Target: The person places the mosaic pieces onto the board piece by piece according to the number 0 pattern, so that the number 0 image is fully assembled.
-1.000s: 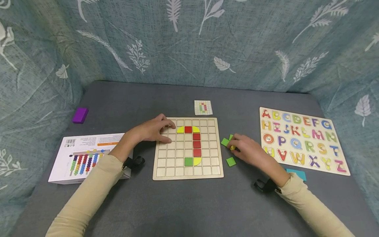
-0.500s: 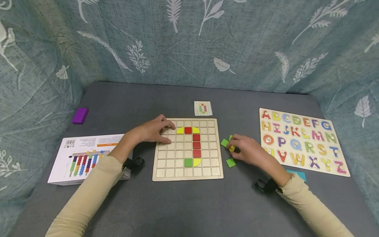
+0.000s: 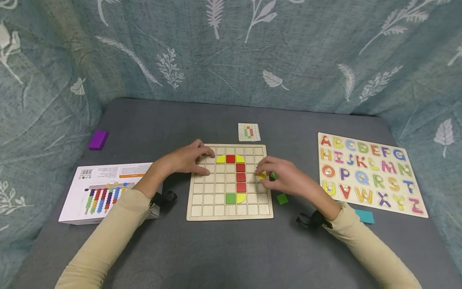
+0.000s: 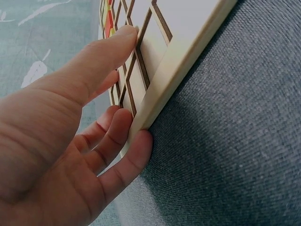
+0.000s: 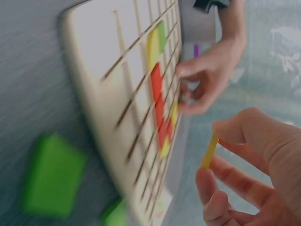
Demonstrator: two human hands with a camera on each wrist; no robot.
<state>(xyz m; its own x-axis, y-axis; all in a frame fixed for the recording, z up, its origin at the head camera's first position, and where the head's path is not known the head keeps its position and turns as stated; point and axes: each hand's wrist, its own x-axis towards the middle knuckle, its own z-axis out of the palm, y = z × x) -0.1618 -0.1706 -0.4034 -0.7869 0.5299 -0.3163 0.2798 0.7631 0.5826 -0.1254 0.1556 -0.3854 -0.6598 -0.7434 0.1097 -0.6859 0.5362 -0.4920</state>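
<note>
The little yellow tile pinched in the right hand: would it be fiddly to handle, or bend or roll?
The yellow tile looks thin, flat and straight-edged, so probably stiff and light. Only the right hand's fingertips grip its edges, so it may slip. Set down flat, it should not roll.

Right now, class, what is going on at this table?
A person's left hand steadies the square wooden grid board at its left edge. Their right hand pinches a thin yellow tile above the board's right side. Red, yellow and green tiles already fill some cells; loose green square tiles lie beside the board.
</note>
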